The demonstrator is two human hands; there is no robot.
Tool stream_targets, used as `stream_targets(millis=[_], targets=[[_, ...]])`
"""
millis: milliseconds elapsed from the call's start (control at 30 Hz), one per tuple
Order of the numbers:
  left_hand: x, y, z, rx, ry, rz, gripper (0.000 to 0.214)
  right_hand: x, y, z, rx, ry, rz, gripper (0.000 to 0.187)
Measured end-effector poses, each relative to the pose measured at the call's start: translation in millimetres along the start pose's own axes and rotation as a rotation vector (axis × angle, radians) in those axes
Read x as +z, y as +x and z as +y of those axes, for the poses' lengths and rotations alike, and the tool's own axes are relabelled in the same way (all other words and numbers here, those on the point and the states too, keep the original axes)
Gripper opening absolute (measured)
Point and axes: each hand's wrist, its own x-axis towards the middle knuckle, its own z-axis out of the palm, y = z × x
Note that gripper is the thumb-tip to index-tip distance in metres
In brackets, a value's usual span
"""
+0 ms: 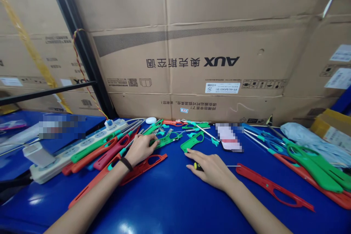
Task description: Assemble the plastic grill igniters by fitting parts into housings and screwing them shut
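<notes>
My right hand [212, 170] holds a screwdriver [197, 166] with a yellow and black handle, its thin shaft pointing right. The index fingertip of that hand meets the near end of a green lighter casing half [193, 141] on the table. My left hand [144, 148], fingers curled, grips the end of another green lighter casing half [170, 139]; the exact contact is partly hidden. Under my left wrist lies a red lighter casing half [145, 168]. A second red casing half [274, 186] lies right of my right hand, below the screwdriver's tip.
Several long-nosed lighters [109, 150] lie against a white power strip [68, 157] on the left. More lighters [309, 164] are piled at the right. A phone [229, 139] lies near the back. A large cardboard box [186, 44] walls off the blue table [164, 204].
</notes>
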Motion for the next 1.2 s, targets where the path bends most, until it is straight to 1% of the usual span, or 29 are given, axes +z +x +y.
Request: stream_targets(millis=[133, 200, 233, 300, 400, 433, 500, 633, 767, 900, 967, 1067, 1133, 1200], targets=[[-3.0, 2.6, -3.8, -0.068, -0.004, 0.167, 0.028, -1.3, -4.7, -18.5, -0.117, 0.081, -0.037, 0.039], [-3.5, 3.8, -4.6, -0.088, -0.016, 0.240, 0.029, -2.7, -6.2, -22.7, -0.163, 0.097, -0.056, 0.040], [-3.3, 4.0, -4.1, -0.087, -0.023, 0.266, 0.029, -3.2, -6.3, -22.6, -0.163, 0.088, -0.054, 0.041], [-1.2, 3.3, -1.1, -0.057, -0.038, 0.284, 0.031, -3.7, -5.2, -18.2, -0.109, 0.044, -0.036, 0.041], [6.4, -0.1, 7.6, 0.039, -0.066, 0.240, 0.032, -2.3, -1.8, -7.0, 0.021, -0.029, -0.017, 0.049], [9.7, -1.5, 11.0, 0.078, -0.076, 0.215, 0.032, -1.6, -0.9, -3.9, 0.049, -0.041, -0.011, 0.051], [16.4, -4.5, 17.2, 0.151, -0.092, 0.163, 0.031, -0.9, -0.2, -0.3, 0.059, -0.051, -0.005, 0.047], [24.0, -9.3, 24.0, 0.273, -0.108, 0.068, 0.028, -4.4, -4.6, -5.2, -0.037, -0.058, 0.005, 0.030], [23.3, -12.9, 25.0, 0.383, -0.096, -0.011, 0.025, -9.3, -13.8, -19.2, -0.157, -0.008, 0.001, 0.024], [22.8, -16.4, 27.6, 0.492, -0.089, -0.091, 0.024, -7.0, -21.6, -31.9, -0.215, 0.098, 0.028, 0.018], [22.8, -17.7, 29.6, 0.526, -0.101, -0.118, 0.023, -4.0, -23.5, -34.3, -0.239, 0.133, 0.087, 0.016], [21.6, -18.4, 31.6, 0.531, -0.140, -0.124, 0.021, -2.1, -23.0, -30.9, -0.257, 0.161, 0.175, 0.017], [20.3, -18.0, 31.6, 0.521, -0.159, -0.115, 0.022, -4.2, -20.8, -25.1, -0.212, 0.168, 0.192, 0.017], [19.7, -17.3, 30.9, 0.504, -0.159, -0.098, 0.024, -8.1, -18.6, -18.2, -0.127, 0.167, 0.176, 0.017]])
